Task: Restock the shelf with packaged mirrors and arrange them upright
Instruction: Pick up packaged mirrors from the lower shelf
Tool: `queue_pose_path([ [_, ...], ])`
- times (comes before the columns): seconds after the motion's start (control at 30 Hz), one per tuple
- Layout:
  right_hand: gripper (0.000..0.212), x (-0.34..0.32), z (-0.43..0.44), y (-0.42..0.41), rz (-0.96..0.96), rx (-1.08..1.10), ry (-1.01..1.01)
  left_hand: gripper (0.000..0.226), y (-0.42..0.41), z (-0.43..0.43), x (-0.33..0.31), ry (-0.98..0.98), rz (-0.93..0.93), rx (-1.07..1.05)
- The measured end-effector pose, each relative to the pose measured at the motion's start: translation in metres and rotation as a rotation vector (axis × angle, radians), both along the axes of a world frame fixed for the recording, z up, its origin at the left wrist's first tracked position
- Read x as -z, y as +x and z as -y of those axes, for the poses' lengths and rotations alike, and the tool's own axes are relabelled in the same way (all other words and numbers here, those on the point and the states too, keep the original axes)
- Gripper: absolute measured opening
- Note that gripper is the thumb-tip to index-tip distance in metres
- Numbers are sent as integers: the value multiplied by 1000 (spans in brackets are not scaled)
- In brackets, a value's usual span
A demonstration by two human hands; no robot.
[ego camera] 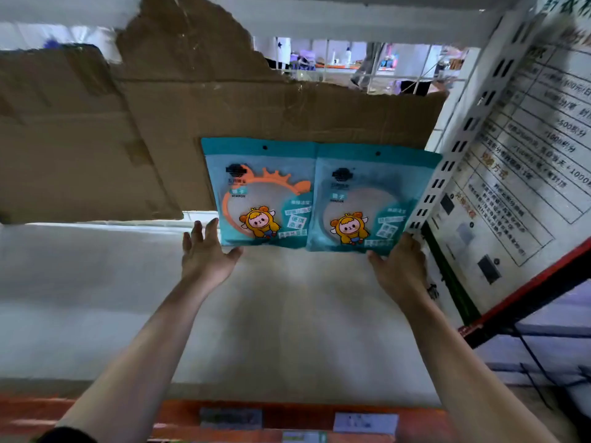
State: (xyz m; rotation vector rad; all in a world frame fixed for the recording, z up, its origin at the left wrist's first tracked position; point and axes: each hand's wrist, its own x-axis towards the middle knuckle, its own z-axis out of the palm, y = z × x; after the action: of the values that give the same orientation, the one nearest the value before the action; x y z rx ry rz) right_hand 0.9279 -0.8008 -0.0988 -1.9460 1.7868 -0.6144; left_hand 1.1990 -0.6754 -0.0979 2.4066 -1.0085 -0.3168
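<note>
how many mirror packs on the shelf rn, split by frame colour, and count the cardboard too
teal mirror packet with orange frame: 1
teal mirror packet with pale frame: 1
brown cardboard sheets: 2
total: 4

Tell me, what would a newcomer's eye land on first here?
Two bright teal mirror packs stand upright side by side at the back of the white shelf; the left pack shows an orange frame, and the right pack stands beside it. Torn brown cardboard rises behind them. The left hand and right hand sit open at the packs' outer lower corners.
</note>
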Motion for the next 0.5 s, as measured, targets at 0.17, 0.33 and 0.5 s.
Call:
queue_pose_path([
  [0.17, 80, -1, -35, 3, -150, -189, 58, 77, -27, -28, -2, 132, 49, 40],
  [0.33, 80, 0, -61, 12, -121, -347, 163, 68, -19, -74, -2, 153, 31, 37],
  [0.5, 68, -5, -89, 44, -129, -482, 183, 61, -11, -129, -12, 118, 12, 0],
])
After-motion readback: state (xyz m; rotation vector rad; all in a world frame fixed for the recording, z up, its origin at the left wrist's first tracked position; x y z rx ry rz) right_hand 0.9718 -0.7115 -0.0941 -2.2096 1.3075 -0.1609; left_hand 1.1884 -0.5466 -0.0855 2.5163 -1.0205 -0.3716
